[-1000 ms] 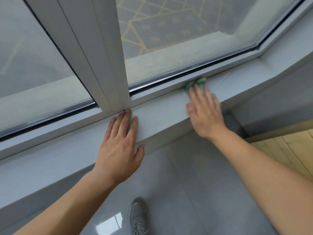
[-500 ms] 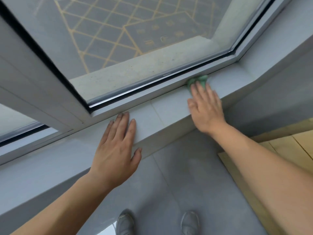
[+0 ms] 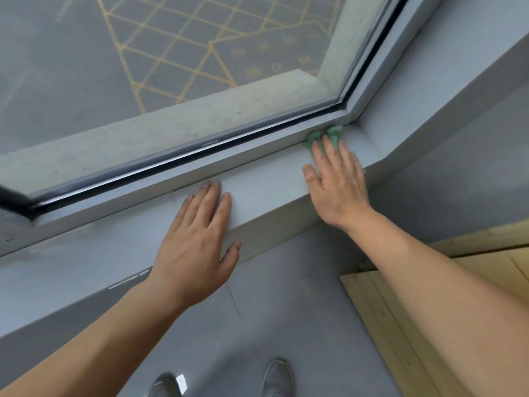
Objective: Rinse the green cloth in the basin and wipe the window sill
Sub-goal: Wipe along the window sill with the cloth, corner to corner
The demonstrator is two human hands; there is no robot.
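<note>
The green cloth lies bunched on the pale grey window sill, close to the sill's right-hand corner and against the window frame. My right hand lies flat on top of it, fingers spread forward, so only the cloth's far edge shows past the fingertips. My left hand rests palm down on the sill's front edge further left, fingers together, holding nothing. No basin is in view.
The window frame with its black seal runs along the back of the sill. A side wall closes the sill on the right. Pale wooden boards lie on the grey floor at lower right. My shoes stand below.
My right hand has slid the cloth to the right along the sill into the corner. My left hand followed to the right, and my view shifted that way too.
</note>
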